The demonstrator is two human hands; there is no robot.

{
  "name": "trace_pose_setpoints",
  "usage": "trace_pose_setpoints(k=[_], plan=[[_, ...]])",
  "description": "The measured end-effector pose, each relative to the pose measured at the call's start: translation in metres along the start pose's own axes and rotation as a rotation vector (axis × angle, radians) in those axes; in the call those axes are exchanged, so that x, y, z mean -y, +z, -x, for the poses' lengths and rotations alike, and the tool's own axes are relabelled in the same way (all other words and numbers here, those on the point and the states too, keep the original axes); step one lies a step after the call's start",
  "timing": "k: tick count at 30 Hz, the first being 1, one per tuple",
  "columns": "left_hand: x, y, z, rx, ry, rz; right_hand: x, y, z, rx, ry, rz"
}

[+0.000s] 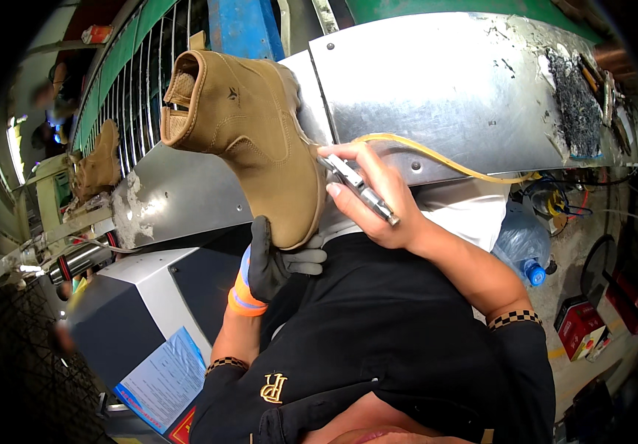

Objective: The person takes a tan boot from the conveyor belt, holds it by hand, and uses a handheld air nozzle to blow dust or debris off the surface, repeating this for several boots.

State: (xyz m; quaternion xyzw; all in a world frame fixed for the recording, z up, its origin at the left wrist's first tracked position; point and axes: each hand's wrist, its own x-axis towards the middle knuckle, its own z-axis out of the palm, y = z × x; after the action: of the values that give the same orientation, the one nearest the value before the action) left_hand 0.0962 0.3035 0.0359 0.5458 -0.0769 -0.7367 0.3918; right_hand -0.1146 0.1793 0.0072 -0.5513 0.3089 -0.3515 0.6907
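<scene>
A tan ankle boot [260, 126] is held on its side in front of me, its opening toward the far left and its toe toward me. My left hand [271, 259], in a grey glove with an orange cuff, is closed around the toe, thumb on the upper and fingers by the sole. Bare, my right hand [385, 196] grips a silver pen-shaped metal tool [363, 194]. The tool's far end is at the boot's sole edge; whether it touches is hard to tell. A yellow hose [437, 152] runs behind my right hand; its link to the tool is hidden.
A metal worktop [422, 81] extends to the right, with a dark worn pad [574, 103] and several hand tools at its end. Another tan boot [98, 163] stands by a wire rack [137, 81] at left. A large water bottle [518, 237] lies below the worktop.
</scene>
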Motion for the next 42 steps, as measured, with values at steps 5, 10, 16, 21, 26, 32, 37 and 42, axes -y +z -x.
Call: trace_pose_setpoints(k=[5,10,16,21,26,32,37,42], plan=[[0.002,0.013,-0.008,0.049,-0.05,0.058,-0.006,-0.012,0.024,0.025,-0.021,0.087],[0.002,0.025,-0.021,0.178,-0.122,0.137,0.015,-0.022,0.041,0.042,0.068,0.138],[0.007,0.044,-0.044,0.35,-0.195,0.068,0.047,-0.043,0.051,0.026,0.241,0.09],[0.009,0.077,-0.07,0.545,-0.231,0.105,0.076,-0.059,0.049,-0.069,0.379,0.038],[0.003,0.108,-0.094,0.653,-0.176,0.101,0.088,-0.063,0.047,-0.193,0.358,0.15],[-0.008,0.126,-0.106,0.682,-0.067,-0.012,0.068,-0.05,0.062,-0.345,0.239,0.192],[-0.001,0.124,-0.114,0.573,-0.09,0.055,0.029,-0.034,0.072,-0.406,-0.035,0.393],[0.005,0.12,-0.121,0.582,0.013,-0.005,0.001,-0.023,0.076,-0.426,-0.292,0.503]])
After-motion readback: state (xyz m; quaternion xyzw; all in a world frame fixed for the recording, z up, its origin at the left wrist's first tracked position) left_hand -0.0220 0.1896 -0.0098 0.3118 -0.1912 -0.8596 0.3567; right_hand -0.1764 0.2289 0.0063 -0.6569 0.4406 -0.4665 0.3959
